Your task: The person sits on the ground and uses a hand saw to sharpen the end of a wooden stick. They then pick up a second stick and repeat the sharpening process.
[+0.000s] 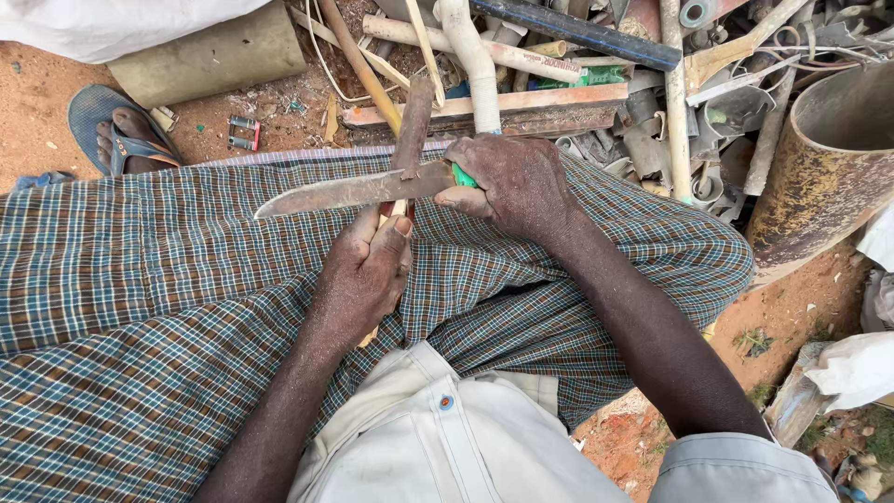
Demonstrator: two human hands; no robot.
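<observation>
My right hand (pixel 514 186) grips the green handle of a long worn knife (pixel 345 192), its blade pointing left across my lap. My left hand (pixel 365 272) is closed around a thin pale wooden stick (pixel 413 124) that rises from my fist toward the pile ahead; the stick crosses behind the blade. The blade rests against the stick just above my left thumb. Both hands work over my checked cloth wrap (pixel 140 307).
A heap of pipes, wooden strips and scrap (pixel 596 65) lies ahead. A large rusty cylinder (pixel 824 168) stands at right. A blue sandal (pixel 116 130) and a grey pipe section (pixel 209 56) lie at left on red soil.
</observation>
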